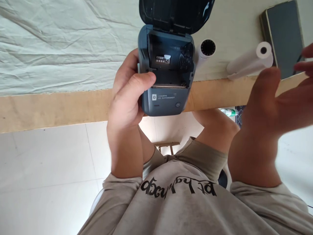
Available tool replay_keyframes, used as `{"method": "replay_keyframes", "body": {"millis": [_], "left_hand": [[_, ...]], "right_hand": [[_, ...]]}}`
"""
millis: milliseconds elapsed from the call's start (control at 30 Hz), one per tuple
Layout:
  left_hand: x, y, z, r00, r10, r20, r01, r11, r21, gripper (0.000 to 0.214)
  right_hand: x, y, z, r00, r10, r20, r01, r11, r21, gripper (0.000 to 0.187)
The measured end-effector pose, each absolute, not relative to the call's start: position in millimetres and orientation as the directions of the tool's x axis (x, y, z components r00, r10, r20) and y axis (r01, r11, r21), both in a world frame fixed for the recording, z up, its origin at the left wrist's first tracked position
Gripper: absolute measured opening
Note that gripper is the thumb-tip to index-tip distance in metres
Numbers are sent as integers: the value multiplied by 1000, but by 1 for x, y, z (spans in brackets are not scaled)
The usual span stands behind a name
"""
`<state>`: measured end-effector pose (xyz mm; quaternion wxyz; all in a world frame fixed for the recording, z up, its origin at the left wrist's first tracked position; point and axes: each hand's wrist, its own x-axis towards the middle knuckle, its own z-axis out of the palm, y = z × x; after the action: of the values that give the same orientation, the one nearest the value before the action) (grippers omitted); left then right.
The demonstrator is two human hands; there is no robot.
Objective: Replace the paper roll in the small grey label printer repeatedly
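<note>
Left hand grips open printer, its paper bay empty.

You will find a pale green cloth, creased in long folds, covering the table top and stopping short of the bare wooden front edge. At the far right of the cloth, note a flat dark-screened device lying face up, close to that edge. Below the table, observe the white tiled floor, a small wooden stool and a green-capped bottle, partly hidden.
</note>
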<state>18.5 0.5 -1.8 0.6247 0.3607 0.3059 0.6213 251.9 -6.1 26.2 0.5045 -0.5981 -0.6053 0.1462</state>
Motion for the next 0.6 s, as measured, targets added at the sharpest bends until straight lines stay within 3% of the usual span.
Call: {"method": "replay_keyframes", "body": {"millis": [33,100,167,300,400,500,600], "left_hand": [[19,0,-1,26,998,60,-551,-36,833,21],[20,0,1,9,999,48,-542,-35,839,18],[21,-2,3,6,999,35,-536,-26,844,17],[22,-3,3,7,999,41,-527,-32,849,21],[22,-3,2,14,998,54,-523,-38,852,22],[22,-3,2,14,998,55,-524,-40,851,21],[21,-2,1,13,998,54,-525,-39,850,22]], "right_hand": [[258,-1,23,220,832,509,655,261,-709,39],[267,13,14,49,840,541,869,231,-437,50],[269,26,6,21,854,520,904,206,-375,42],[266,33,-1,30,842,539,882,232,-410,32],[268,28,-3,-1,818,576,820,330,-468,55],[268,27,-2,13,762,647,551,535,-640,62],[259,28,6,50,674,737,214,714,-667,38]]}}
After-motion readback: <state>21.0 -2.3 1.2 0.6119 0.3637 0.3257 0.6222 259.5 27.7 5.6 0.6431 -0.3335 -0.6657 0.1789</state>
